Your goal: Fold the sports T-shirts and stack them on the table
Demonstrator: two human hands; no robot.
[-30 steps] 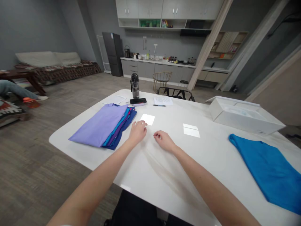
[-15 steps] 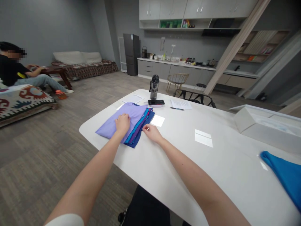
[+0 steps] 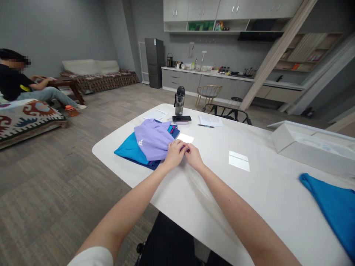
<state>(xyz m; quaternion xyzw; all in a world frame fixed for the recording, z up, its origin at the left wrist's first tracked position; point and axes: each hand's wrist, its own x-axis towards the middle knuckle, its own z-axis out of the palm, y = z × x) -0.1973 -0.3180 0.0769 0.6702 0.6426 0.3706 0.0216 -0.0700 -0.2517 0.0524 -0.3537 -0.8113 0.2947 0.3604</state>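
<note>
A lavender folded cloth, apparently a garment with a small white mark (image 3: 152, 138), lies askew over a stack of folded fabrics. Bright blue fabric (image 3: 129, 149) shows beneath it at the left, with navy fabric (image 3: 154, 166) at the bottom. My left hand (image 3: 175, 153) is closed on the lavender cloth's right corner. Close beside it, my right hand (image 3: 194, 157) pinches the same corner. The fingertips of both hands meet there and partly hide the fabric's edge.
On the white table (image 3: 210, 147) stand a water bottle (image 3: 179, 101) and, nearer, a phone (image 3: 181, 118). Papers (image 3: 212, 121) and a pen (image 3: 206, 126) lie right of them. A white box (image 3: 307, 147) and blue cloth (image 3: 330, 207) are at the right. A person (image 3: 16, 79) sits far left.
The lavender cloth has been drawn to the right and turned across the stack, uncovering the bright blue fabric. My left hand has moved right to meet my right hand at its corner.
</note>
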